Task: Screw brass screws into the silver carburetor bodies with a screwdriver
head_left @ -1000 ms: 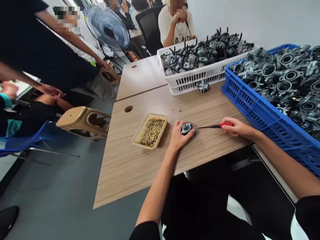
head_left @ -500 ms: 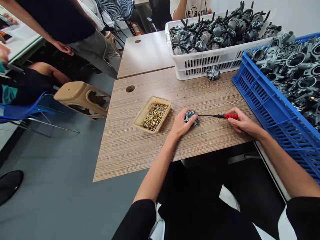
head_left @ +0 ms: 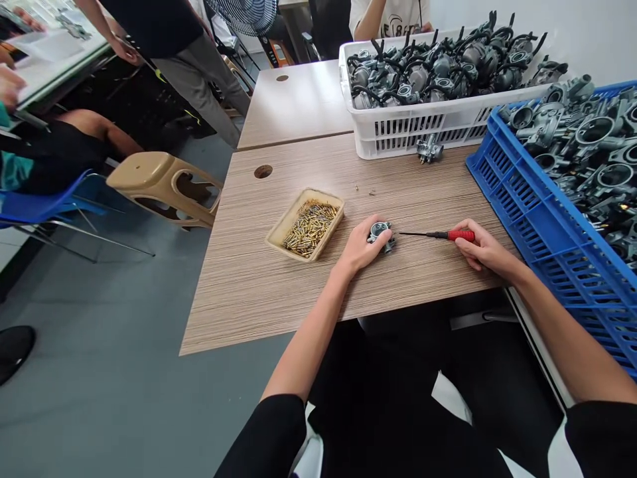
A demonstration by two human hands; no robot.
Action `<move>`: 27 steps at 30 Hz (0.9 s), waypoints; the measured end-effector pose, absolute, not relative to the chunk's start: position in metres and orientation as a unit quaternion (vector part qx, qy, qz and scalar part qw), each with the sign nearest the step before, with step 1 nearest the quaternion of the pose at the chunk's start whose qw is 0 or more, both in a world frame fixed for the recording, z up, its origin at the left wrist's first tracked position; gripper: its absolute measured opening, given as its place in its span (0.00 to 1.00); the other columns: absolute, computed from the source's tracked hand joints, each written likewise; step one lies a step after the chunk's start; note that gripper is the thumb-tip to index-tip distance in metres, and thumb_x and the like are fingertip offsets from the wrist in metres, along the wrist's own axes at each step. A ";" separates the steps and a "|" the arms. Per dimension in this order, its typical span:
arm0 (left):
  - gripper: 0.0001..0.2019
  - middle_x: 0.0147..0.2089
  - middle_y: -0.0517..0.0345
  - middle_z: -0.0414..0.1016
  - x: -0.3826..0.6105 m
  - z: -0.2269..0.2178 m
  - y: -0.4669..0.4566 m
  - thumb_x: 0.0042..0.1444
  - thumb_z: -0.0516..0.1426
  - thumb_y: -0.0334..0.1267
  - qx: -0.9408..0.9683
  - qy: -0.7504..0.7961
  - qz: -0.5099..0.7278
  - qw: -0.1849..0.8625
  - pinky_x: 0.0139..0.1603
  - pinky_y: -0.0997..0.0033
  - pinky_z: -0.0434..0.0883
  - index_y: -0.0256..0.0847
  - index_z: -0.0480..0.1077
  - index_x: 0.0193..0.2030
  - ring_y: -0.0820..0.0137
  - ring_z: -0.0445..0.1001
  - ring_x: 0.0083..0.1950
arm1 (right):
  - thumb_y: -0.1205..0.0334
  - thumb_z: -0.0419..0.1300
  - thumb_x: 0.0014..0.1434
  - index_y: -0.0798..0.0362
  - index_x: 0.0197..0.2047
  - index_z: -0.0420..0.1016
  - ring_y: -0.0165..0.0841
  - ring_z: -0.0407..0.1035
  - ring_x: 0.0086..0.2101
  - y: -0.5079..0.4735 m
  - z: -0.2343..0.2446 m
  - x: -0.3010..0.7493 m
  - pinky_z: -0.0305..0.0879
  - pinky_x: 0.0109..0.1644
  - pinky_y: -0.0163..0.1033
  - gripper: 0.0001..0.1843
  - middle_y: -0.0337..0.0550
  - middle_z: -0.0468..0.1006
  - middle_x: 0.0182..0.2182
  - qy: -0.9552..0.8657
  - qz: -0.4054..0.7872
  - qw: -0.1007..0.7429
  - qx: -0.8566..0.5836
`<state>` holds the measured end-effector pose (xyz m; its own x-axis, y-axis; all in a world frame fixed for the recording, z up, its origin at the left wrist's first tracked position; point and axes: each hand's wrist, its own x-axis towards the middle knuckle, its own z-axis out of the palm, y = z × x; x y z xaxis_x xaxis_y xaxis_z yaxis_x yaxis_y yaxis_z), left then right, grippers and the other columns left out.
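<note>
On the wood-grain table, my left hand (head_left: 362,245) is closed around a small grey metal carburetor body (head_left: 387,243), its round bore facing up. My right hand (head_left: 480,247) grips the red handle of a screwdriver (head_left: 460,235). The dark shaft points left, and its tip stops just short of the carburetor body. Left of my left hand stands a cream plastic tub (head_left: 279,234) holding many small brass jets (head_left: 309,229). Two tiny brass pieces (head_left: 371,192) lie loose beyond my left hand.
A white crate (head_left: 365,126) full of carburetors with black hoses stands at the back. One carburetor (head_left: 428,149) sits before it. At right is a blue crate (head_left: 527,199) of metal bodies. A tan stool (head_left: 144,170) and other people are to the left.
The screwdriver tip has drawn back a little to the right, away from the carburetor body. My left hand keeps its hold. The view has shifted slightly.
</note>
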<state>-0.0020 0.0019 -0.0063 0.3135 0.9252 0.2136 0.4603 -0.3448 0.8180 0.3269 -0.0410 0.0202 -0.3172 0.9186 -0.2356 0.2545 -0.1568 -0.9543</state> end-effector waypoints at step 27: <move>0.14 0.42 0.55 0.81 -0.001 -0.004 0.000 0.68 0.56 0.50 0.735 0.478 0.344 0.337 0.51 0.63 0.75 0.43 0.76 0.47 0.61 0.77 0.43 | 0.31 0.62 0.66 0.46 0.47 0.66 0.27 0.47 0.14 -0.040 0.004 0.319 0.51 0.16 0.35 0.27 0.23 0.53 0.17 -0.561 0.546 0.324 -0.532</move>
<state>-0.0012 0.0003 -0.0037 0.3061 0.9341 0.1839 0.4699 -0.3162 0.8242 0.3192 -0.0396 0.0037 -0.2246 0.9499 -0.2174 0.2423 -0.1617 -0.9566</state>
